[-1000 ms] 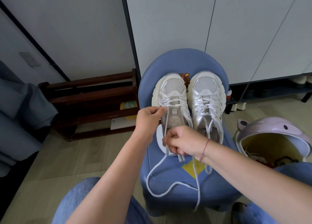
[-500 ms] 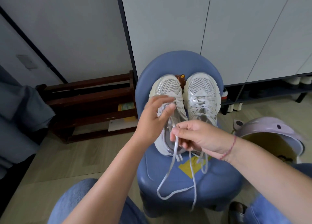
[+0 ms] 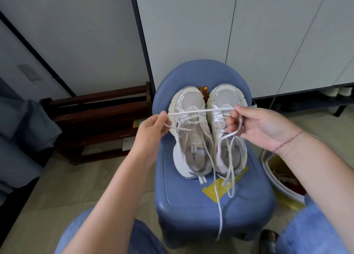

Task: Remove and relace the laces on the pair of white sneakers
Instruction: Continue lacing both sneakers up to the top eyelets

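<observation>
Lace (image 3: 199, 111) partly hidden in right hand (image 3: 256, 127)

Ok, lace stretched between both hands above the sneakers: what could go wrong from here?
The lace, pinched by the left hand and held by the right hand, hangs among the loose laces of the right-side sneaker and may tangle with them. A long end dangles past the front edge of the blue stool, where a knee could snag it.

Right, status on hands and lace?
Left hand pinches white flat shoelace; right hand grips it. Taut above white mesh sneakers on blue stool. Nothing blocking.
</observation>
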`<state>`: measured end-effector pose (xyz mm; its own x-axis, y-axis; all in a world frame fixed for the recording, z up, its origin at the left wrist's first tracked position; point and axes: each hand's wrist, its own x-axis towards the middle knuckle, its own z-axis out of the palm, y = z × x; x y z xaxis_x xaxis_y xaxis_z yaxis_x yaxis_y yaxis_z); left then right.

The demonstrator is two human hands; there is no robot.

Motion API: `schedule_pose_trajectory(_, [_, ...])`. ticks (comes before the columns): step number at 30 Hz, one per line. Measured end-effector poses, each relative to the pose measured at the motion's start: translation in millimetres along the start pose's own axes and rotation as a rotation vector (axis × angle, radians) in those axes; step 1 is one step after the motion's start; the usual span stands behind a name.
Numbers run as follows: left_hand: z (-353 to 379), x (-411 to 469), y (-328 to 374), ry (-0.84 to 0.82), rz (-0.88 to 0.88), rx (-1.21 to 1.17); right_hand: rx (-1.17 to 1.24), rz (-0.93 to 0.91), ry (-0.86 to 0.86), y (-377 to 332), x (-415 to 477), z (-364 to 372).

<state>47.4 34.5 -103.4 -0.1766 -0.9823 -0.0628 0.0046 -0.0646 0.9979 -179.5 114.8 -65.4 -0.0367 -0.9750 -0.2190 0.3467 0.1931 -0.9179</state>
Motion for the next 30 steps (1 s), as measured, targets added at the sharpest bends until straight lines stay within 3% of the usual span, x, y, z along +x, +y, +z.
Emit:
schedule_pose_trajectory(2, [2,0,0,0.071,-0.004,0.124,-0.048,-0.015,0.008,3,0,3])
schedule_pose_trajectory(4, [9,-6,3,0.068,0.202,0.330,-0.234,-0.035,-0.010,11,-2,14])
schedule_pose_trajectory(7, [27,-20,4,-0.207,0.446,0.440,-0.489,-0.113,-0.049,26,-1,36])
schedule_pose_trajectory(10, [37,-28,1,-0.334,0.407,0.479,-0.576,-0.131,-0.051,33,2,44])
schedule_pose_trajectory(14, [25,-19,8,-0.232,0.421,0.519,-0.468,-0.085,-0.063,24,4,37])
schedule_pose_trajectory(20, [-15,6,11,0.160,0.155,0.335,-0.332,-0.058,0.004,4,7,11])
schedule_pose_trajectory(22, [-19,8,8,0.181,0.112,0.405,-0.364,-0.081,0.029,4,7,8])
schedule_pose_trajectory(24, [-13,4,8,0.177,0.217,0.572,-0.452,-0.129,0.035,8,7,11])
schedule_pose_trajectory(27, [11,-13,12,-0.092,0.459,0.612,-0.632,-0.230,0.025,18,7,25])
schedule_pose_trajectory(30, [33,-29,7,-0.369,0.457,0.575,-0.741,-0.289,0.035,28,9,35])
